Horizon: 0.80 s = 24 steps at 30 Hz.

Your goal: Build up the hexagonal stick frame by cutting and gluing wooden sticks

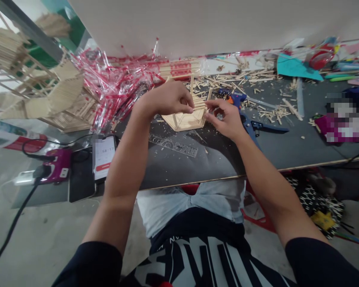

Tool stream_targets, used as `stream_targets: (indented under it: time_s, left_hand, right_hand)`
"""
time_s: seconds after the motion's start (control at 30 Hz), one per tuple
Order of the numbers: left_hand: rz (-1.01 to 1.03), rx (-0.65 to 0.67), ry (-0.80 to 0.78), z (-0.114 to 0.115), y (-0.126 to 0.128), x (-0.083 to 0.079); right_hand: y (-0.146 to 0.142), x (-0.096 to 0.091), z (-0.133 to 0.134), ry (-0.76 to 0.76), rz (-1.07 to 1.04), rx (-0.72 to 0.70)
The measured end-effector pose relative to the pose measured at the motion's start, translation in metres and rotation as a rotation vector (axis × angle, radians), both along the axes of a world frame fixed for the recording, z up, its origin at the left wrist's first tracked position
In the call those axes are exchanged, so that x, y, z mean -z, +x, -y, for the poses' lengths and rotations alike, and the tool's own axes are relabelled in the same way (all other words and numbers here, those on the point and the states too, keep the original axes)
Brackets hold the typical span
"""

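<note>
Wooden stick frame between both hands

Near the front-left corner of the black table, a phone lies with its screen lit. Inward from the front edge, a clear ruler lies flat. Beyond it, the frame rests at mid-table. Right hand: digits bent at the frame's right side; grip cannot be determined. Left hand: over the frame, thumb and fingertips close together; grip likewise cannot be determined. Blue cutter and glue gun lie right. Red-and-clear wrappers pile toward the far-left corner.
</note>
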<state>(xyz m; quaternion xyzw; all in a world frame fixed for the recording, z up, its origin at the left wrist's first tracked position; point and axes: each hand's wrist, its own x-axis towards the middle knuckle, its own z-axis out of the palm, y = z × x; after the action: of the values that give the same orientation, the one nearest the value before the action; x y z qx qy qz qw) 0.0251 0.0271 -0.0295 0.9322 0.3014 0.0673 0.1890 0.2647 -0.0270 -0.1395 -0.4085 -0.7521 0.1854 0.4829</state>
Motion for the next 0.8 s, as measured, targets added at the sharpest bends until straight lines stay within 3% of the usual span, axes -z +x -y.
stream_targets:
  time_s: [0.13, 0.53, 0.8]
  left_hand:
    - [-0.024, -0.01, -0.016, 0.002, 0.0, -0.002]
    - [-0.027, -0.015, -0.036, 0.001, 0.0, -0.002]
    - [-0.044, -0.001, -0.05, 0.001, -0.001, -0.002]
  right_hand:
    - [-0.003, 0.005, -0.001, -0.031, -0.018, -0.029]
    - [-0.005, -0.006, 0.003, -0.109, 0.085, -0.007]
    - [-0.006, -0.009, 0.005, -0.082, 0.058, -0.037]
